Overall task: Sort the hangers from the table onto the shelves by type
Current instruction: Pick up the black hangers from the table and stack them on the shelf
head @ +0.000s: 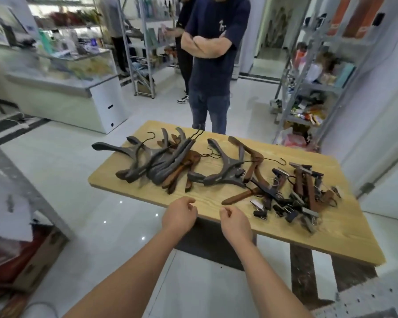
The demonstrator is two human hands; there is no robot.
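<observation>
Head-height view down onto a pale wooden table (216,200), set at an angle in a shop room. Left hand (179,214) and right hand (234,220) stretched forward side by side at six o'clock, hovering at the table's near edge, apart from each other. Fingers of both loosely curled, gripping nothing, touching no hanger.

At eleven o'clock from the hands, a heap of broad-shouldered hangers (161,164), dark grey mixed with reddish brown, overlapping, hooks toward the far edge. At twelve to one o'clock, a single grey broad hanger (225,173) lying flat, with a slimmer brown wooden hanger (246,150) and its wire hook just beyond, overlapping it. At two o'clock, near the table's right end, a tangle of straight clip hangers (305,191): brown bars with metal clips, a few dark clips spilling toward the near edge.

Beyond the table at twelve o'clock, a standing person (216,47) in a dark shirt and jeans, arms folded. Metal shelves (319,87) at two o'clock, stocked with blurred goods. More shelving (145,42) at eleven o'clock, farther back. Glass counter (62,74) at ten o'clock. Cardboard box (39,258) on the floor at eight o'clock.
</observation>
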